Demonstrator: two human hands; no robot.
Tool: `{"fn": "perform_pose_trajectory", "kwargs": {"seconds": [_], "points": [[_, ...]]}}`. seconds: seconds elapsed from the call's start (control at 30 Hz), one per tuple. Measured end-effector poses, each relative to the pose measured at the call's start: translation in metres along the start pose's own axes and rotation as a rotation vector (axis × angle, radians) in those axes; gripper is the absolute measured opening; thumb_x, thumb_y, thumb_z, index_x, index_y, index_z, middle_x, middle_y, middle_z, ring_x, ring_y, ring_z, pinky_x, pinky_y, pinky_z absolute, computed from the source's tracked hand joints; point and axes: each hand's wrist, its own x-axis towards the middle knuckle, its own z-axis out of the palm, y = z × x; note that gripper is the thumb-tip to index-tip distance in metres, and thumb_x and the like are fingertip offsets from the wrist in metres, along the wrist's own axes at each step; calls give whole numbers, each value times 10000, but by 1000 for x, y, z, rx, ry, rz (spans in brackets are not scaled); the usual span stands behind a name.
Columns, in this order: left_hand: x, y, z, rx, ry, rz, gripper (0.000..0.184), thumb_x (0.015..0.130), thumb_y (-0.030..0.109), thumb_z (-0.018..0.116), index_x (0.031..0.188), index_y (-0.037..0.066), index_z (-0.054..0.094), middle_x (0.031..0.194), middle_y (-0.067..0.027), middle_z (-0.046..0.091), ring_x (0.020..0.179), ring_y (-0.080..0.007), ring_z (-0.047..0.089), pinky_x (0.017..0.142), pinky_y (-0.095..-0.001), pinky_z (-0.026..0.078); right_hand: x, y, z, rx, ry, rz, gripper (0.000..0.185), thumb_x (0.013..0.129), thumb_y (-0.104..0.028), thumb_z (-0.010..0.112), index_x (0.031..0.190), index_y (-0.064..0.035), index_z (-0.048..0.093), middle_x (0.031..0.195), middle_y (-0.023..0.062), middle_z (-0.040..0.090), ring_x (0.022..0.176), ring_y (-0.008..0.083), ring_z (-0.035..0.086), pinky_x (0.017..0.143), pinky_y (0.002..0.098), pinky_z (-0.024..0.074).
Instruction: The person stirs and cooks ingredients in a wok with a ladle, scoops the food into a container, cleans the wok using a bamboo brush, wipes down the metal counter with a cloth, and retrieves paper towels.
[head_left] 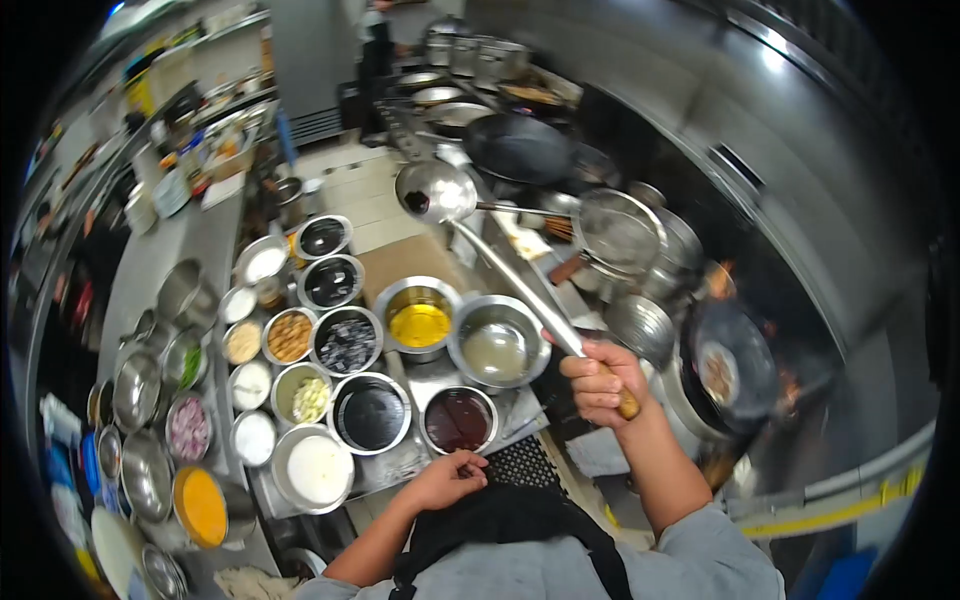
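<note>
1. Head view: the right hand (pixel 605 382) is clamped around the wooden handle end of a long steel ladle (pixel 516 287); its bowl hangs beyond the pot of yellow oil (pixel 403 301), near the mesh strainer (pixel 620 232).
2. The left hand (pixel 450 482) is loosely curled, just beside the pot of reddish-brown liquid (pixel 459 420); I cannot tell whether its fingertips meet or touch the rim.
3. Judging by the dark patch in the ladle's bowl, the step in hand seems to be carrying a little liquid.
4. The next move calls for a level bowl and clearance around the strainer.
</note>
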Motion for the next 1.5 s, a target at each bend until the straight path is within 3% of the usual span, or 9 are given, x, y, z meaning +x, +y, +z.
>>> {"fn": "perform_pose_trajectory", "kwargs": {"seconds": [0.2,0.43,0.6,0.67,0.77,0.83,1.0,1.2,1.5], "points": [[39,4,55,9,-117,-12,334,837,104,657,1123,-31,549,899,-36,617,841,-99,580,774,-240,478,-203,-12,15,-223,117,-494,570,887,-113,419,1415,-21,226,729,59,462,411,79,442,364,245,430],[68,14,155,107,-292,-39,290,840,62,630,1104,-34,559,903,-43,627,835,-106,580,788,-243,476,-344,-47,-47,-728,1019,-791,439,881,-67,476,1315,-62,407,648,38,492,372,65,399,317,230,357],[70,20,205,103,-328,-4,284,838,68,631,1099,-25,566,891,-42,625,828,-100,578,775,-244,477,-422,-111,-164,-1976,1624,-580,484,763,-98,578,1228,11,504,872,233,642,705,348,638,672,376,529],[66,24,214,139,-273,-18,287,836,74,636,1097,-22,565,885,-39,624,826,-100,577,777,-243,475,-395,-94,-150,-1798,2001,-499,547,742,-102,588,1271,-11,485,1065,295,589,1062,412,553,918,386,451],[57,5,214,48,-194,-76,285,836,69,634,1096,-22,561,879,-35,624,829,-100,580,783,-240,472,-382,-95,-161,-1996,1744,-875,503,796,-95,555,1289,-48,470,930,251,637,802,366,654,705,394,535],[47,4,210,36,-169,-109,283,839,74,627,1097,-20,560,882,-38,627,831,-103,584,780,-243,473,-358,-80,-122,-1014,1016,-810,451,854,-67,506,1298,-84,433,712,129,574,450,207,558,404,325,467],[28,3,187,110,-56,-82,277,847,90,601,1095,-24,554,895,-52,638,837,-114,596,778,-254,476,-255,-33,-73,-494,367,-490,335,894,-55,474,1222,-111,432,656,51,458,351,82,381,291,236,349],[-15,-4,141,69,145,-32,285,860,104,613,1112,-17,555,914,-37,622,851,-101,568,782,-249,467,-93,37,-60,-774,316,-50,523,891,-58,522,1384,-125,362,647,23,460,374,67,385,316,217,343],[-51,-36,90,-47,252,-38,296,846,82,623,1112,-25,548,914,-46,621,857,-112,574,793,-255,468,42,112,-70,-1348,290,117,579,846,15,544,1390,-96,382,598,-11,458,381,64,400,339,236,342]]}}
